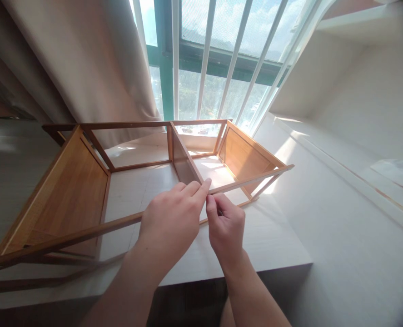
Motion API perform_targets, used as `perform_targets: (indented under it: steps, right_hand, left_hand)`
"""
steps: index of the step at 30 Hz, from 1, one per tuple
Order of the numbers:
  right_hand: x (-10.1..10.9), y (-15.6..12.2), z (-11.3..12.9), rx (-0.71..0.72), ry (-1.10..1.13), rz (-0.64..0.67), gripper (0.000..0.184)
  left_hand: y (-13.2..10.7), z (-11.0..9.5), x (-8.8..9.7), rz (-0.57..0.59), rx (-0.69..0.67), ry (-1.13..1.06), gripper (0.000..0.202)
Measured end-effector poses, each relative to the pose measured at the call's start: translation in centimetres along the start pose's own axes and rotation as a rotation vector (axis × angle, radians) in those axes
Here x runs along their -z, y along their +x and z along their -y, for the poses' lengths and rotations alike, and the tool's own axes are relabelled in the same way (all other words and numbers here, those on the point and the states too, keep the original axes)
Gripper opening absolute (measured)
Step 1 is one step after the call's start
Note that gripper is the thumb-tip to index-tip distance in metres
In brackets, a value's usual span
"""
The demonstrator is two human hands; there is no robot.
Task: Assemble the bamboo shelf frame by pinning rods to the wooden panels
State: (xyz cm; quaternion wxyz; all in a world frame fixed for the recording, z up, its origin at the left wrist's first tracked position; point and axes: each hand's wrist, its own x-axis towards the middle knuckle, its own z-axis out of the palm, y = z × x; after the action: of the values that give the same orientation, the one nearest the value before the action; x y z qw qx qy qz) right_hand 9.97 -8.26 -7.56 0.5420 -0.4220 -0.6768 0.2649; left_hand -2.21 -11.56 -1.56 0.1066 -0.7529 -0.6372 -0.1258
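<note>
A bamboo shelf frame (72, 190) lies on its side on a white table (276, 236), with panels at both ends and a divider panel (184, 163) in the middle. My left hand (172, 218) rests on the near front rail (85, 234) where the divider meets it, fingers curled over the joint. My right hand (226, 225) is right beside it, fingers pinched at the same joint on something too small to make out.
A beige curtain (85, 63) hangs at the back left beside a barred window (221, 59). A white ledge (340, 172) runs along the right wall, with a clear plastic bag (397, 171) on it. The table's near edge is just below my wrists.
</note>
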Motion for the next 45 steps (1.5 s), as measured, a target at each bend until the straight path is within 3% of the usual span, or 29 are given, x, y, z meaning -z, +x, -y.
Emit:
perform_targets:
  steps: [4,9,13,15,17,20,23,28,35,41,45]
  right_hand:
    - [0.0,0.0,-0.4,-0.109,0.069,0.035,0.035]
    - [-0.1,-0.5,-1.3,-0.309,0.450,0.013,0.041]
    - [0.1,-1.3,-0.9,-0.349,0.692,-0.059,0.035]
    - [0.4,-1.6,-0.4,-0.365,0.838,-0.088,0.026]
    - [0.9,-1.7,0.1,-0.400,1.015,-0.107,0.012]
    - [1.9,-1.7,0.5,-0.450,1.239,-0.153,0.008]
    - [2.8,-1.7,0.2,-0.486,1.371,-0.197,0.012]
    - [3.4,-3.1,0.0,-0.483,1.425,-0.196,0.010]
    - [3.1,-6.5,0.9,-0.471,1.368,-0.033,0.006]
    - [4.2,-8.8,0.8,-0.401,1.187,0.053,0.015]
    - [4.7,-10.6,0.6,-0.413,1.043,0.000,0.019]
  left_hand:
    - [0.0,0.0,-0.2,0.004,0.010,-0.020,0.048]
    - [0.3,0.0,0.2,-0.052,0.066,-0.157,0.042]
    - [0.4,-0.3,2.1,-0.304,0.104,-0.377,0.031]
    - [0.0,-0.8,2.9,-0.448,0.069,-0.507,0.020]
    - [-0.5,-1.6,3.0,-0.506,-0.002,-0.644,0.014]
    - [-1.6,-3.2,1.1,-0.418,-0.007,-0.826,0.011]
    - [-3.0,-4.9,-2.5,-0.208,0.192,-0.980,0.014]
    - [-6.0,-6.3,-6.4,-0.113,0.220,-0.988,0.028]
    - [-8.7,-6.4,-7.2,-0.095,0.204,-1.025,0.032]
    - [-10.3,-7.6,-8.4,-0.014,0.176,-1.064,0.033]
    - [-10.9,-8.3,-8.9,0.034,0.134,-1.088,0.036]
